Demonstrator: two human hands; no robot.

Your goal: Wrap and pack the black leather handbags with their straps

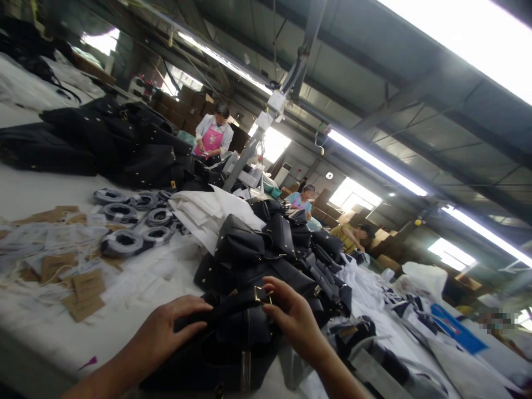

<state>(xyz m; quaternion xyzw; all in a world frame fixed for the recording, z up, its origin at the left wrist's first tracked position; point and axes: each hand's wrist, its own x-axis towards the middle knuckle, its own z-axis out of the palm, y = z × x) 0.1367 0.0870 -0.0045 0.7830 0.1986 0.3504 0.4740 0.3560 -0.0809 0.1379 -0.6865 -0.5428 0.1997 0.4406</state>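
Right hand: your thumb and fingertips pinch a small gold-coloured metal buckle, fitted on a black leather-like strap. Left hand: your thumb and fingers grasp the same strap farther along. Strap: spans between your hands, over a black leather-like bag directly before you on the white surface. Handling, as judged: hold the strap flat and untwisted, grip the buckle by its frame, and let the surface bear the bag's weight. Beyond the bag: a heap of black bags with gold-coloured studs. To the left: wrapped grey coils, brown card tags; best to hold your left forearm clear of these.
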